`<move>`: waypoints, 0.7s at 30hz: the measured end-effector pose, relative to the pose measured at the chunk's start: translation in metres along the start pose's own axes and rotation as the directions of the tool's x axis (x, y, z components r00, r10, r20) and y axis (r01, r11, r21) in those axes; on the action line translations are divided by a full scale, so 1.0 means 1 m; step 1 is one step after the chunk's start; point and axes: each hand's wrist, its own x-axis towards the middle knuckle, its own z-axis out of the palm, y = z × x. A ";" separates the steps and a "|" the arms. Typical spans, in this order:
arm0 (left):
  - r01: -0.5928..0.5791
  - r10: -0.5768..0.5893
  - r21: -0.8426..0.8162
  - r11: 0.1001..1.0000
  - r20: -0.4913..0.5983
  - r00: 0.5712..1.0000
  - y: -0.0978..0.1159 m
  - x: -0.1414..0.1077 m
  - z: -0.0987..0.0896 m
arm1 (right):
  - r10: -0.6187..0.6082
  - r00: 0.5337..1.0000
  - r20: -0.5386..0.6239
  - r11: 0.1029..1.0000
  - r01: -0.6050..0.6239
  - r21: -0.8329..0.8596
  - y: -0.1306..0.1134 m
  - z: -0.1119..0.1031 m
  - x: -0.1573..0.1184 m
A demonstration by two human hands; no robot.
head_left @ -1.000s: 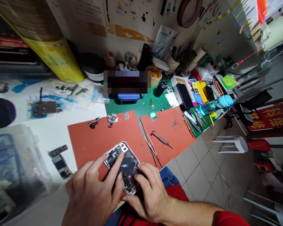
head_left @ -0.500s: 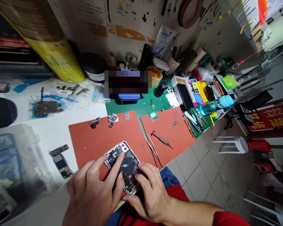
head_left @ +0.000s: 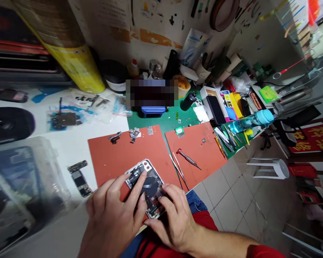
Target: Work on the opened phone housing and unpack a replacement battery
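From where I'm standing, the opened phone (head_left: pixel 150 186) is lying directly in front of the person, over the near edge of the left orange mat (head_left: pixel 131 152). Its long axis is slanting from far left to near right, with the two camera rings (head_left: pixel 146 165) sitting at the far end.

The left hand (head_left: pixel 114 213) is coming in from the near left, its fingers spreading loosely. The index fingertip is resting just beside the rings and another finger is touching the left edge, so this hand is the nearer one to the far end; it is pressing rather than gripping.

The right hand (head_left: pixel 179 220) is covering the near right end, half closed, its fingers curling over the right edge and its thumb bracing by the near corner. Whatever is under those fingertips, I can't tell.

Farther right, the tweezers (head_left: pixel 178 166) and a red-capped screwdriver (head_left: pixel 188 158) are lying apart from both hands, while a circuit board (head_left: pixel 79 178) is lying left of the mat.
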 end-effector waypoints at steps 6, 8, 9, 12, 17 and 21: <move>-0.009 0.001 -0.112 0.994 -0.069 0.998 0.005 0.003 -0.013 | 0.014 1.000 0.015 1.000 -0.013 -0.024 0.002 0.000 -0.008; -0.002 -0.008 -0.135 0.991 -0.073 0.997 0.006 0.003 -0.014 | 0.010 1.000 0.009 1.000 -0.010 -0.018 0.002 0.001 -0.009; 0.003 -0.012 -0.141 0.990 -0.065 0.998 0.006 0.003 -0.014 | 0.007 1.000 0.007 1.000 -0.006 -0.015 0.003 0.001 -0.009; 0.021 -0.024 -0.143 0.990 -0.021 0.999 0.007 0.003 -0.014 | -0.001 1.000 0.010 1.000 0.001 -0.020 0.003 0.002 -0.009; 0.046 -0.041 -0.105 0.993 0.046 0.998 0.009 0.003 -0.015 | -0.007 1.000 0.000 0.999 0.007 -0.041 0.003 0.002 -0.009; 0.052 -0.047 -0.087 0.995 0.051 0.998 0.010 0.004 -0.015 | -0.001 1.000 0.005 0.999 0.001 -0.046 0.002 0.002 -0.009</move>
